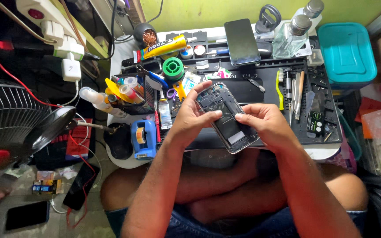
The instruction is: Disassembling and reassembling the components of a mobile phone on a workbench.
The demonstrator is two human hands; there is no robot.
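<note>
Opened phone held in both hands above the tabletop (225, 33).
Left hand (191, 115) grip pinches the phone (226, 115) at its edge; right hand (265, 123) grip pinches the opposite side, thumb on the interior.

An opened smartphone (227, 117) with its back cover off shows dark inner parts, a black battery area and a pale label near its lower end, framed by a silvery rim. It is tilted, top end toward 11 o'clock and bottom toward 5 o'clock, held above the front edge of the surface (252, 90), at the view's centre.
</note>
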